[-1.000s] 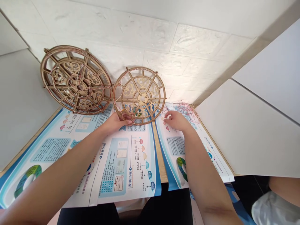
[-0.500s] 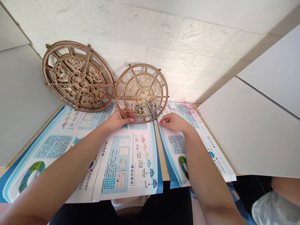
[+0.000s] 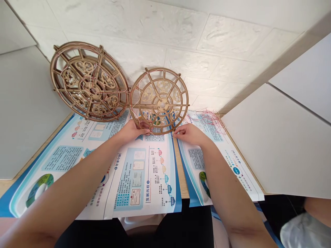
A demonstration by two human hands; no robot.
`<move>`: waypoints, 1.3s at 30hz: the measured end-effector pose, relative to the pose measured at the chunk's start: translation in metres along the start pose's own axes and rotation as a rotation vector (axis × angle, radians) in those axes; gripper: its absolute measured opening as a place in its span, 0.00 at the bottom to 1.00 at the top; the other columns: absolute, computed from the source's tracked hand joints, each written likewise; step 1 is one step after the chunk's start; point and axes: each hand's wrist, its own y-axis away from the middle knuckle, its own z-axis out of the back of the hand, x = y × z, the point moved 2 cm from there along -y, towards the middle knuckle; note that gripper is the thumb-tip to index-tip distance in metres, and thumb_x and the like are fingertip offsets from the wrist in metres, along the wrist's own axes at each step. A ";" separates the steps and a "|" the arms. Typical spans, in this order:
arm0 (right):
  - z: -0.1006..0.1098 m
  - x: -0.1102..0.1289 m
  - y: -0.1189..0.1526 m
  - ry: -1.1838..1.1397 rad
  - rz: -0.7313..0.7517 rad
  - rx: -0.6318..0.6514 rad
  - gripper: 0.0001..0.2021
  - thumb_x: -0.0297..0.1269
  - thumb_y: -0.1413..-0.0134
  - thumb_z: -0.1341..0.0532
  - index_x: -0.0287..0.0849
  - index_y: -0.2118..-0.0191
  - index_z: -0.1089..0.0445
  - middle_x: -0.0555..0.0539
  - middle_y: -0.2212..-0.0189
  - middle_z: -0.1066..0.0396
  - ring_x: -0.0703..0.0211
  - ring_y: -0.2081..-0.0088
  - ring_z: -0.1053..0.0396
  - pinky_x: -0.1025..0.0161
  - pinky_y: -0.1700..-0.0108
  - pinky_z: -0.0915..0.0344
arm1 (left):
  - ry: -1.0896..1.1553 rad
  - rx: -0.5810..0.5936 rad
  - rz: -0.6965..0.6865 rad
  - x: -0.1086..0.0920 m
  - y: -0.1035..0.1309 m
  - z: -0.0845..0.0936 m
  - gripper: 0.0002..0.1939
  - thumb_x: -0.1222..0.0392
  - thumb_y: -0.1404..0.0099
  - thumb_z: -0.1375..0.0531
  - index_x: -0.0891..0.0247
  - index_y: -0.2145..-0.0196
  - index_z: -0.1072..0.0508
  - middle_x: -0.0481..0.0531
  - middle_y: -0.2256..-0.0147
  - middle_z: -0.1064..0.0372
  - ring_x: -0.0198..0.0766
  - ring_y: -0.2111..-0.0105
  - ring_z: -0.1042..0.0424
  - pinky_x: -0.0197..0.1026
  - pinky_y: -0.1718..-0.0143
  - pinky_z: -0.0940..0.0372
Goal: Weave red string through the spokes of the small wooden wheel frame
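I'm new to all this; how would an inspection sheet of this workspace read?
Surface: wooden tabletop, largely covered by printed posters.
Things in hand: round openwork frame, propped up on edge; similar frames stacked to its left.
Clutter: red wire tangle at the posters' far right.
Hands: left hand grips the frame's lower left rim; right hand has fingertips together near the lower right rim, grip unclear.
Cables: thin wires on the frames; power cables, nothing seen.
Surroundings: white brick-patterned wall behind, white panels both sides.

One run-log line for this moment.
left hand: holding round gold-brown lattice frame, lower-left rim | right hand: close to frame's lower-right rim | tangled thin red wires: on printed white-blue paper
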 end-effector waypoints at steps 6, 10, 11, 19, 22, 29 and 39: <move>-0.002 0.007 -0.001 -0.214 0.080 0.034 0.15 0.48 0.51 0.32 0.40 0.65 0.22 0.53 0.82 0.39 0.67 0.80 0.49 0.65 0.76 0.54 | -0.023 0.014 -0.003 0.003 -0.001 0.001 0.26 0.56 0.46 0.29 0.66 0.51 0.27 0.59 0.58 0.23 0.47 0.61 0.22 0.53 0.55 0.27; -0.008 0.012 -0.002 -0.267 0.112 0.033 0.15 0.48 0.51 0.31 0.40 0.67 0.24 0.54 0.83 0.41 0.68 0.80 0.49 0.66 0.77 0.54 | -0.015 0.001 0.000 0.003 -0.001 0.002 0.26 0.58 0.46 0.29 0.66 0.51 0.27 0.58 0.59 0.22 0.46 0.63 0.22 0.53 0.55 0.27; -0.009 0.013 -0.003 -0.276 0.118 0.031 0.15 0.48 0.50 0.32 0.40 0.67 0.25 0.54 0.84 0.41 0.68 0.80 0.49 0.66 0.77 0.55 | -0.013 0.002 0.000 0.002 -0.001 0.002 0.25 0.59 0.46 0.29 0.66 0.51 0.26 0.58 0.59 0.22 0.46 0.63 0.22 0.53 0.55 0.27; -0.014 0.021 -0.005 -0.528 0.231 0.005 0.12 0.42 0.50 0.29 0.40 0.68 0.28 0.52 0.77 0.34 0.67 0.78 0.41 0.66 0.75 0.46 | -0.005 0.019 0.005 -0.002 0.000 0.001 0.21 0.64 0.44 0.32 0.65 0.52 0.26 0.57 0.60 0.22 0.46 0.60 0.22 0.51 0.54 0.28; -0.015 0.024 -0.005 -0.653 0.281 0.046 0.11 0.40 0.50 0.29 0.41 0.68 0.28 0.49 0.70 0.29 0.64 0.73 0.35 0.64 0.73 0.39 | 0.003 0.030 -0.006 -0.001 -0.001 0.001 0.20 0.65 0.45 0.32 0.65 0.53 0.26 0.57 0.59 0.22 0.46 0.58 0.22 0.50 0.54 0.28; -0.016 0.029 -0.002 -0.684 0.333 0.149 0.11 0.40 0.45 0.31 0.41 0.67 0.31 0.44 0.67 0.23 0.56 0.64 0.26 0.61 0.63 0.33 | 0.015 0.044 -0.023 0.000 -0.003 0.001 0.21 0.64 0.45 0.33 0.66 0.52 0.27 0.58 0.58 0.23 0.46 0.57 0.23 0.49 0.54 0.28; -0.015 0.025 -0.003 -0.686 0.304 0.111 0.13 0.44 0.45 0.30 0.42 0.66 0.32 0.46 0.71 0.24 0.55 0.67 0.25 0.60 0.63 0.33 | -0.001 0.050 -0.026 0.003 -0.003 0.002 0.20 0.61 0.45 0.32 0.65 0.54 0.25 0.58 0.59 0.23 0.47 0.57 0.23 0.50 0.54 0.28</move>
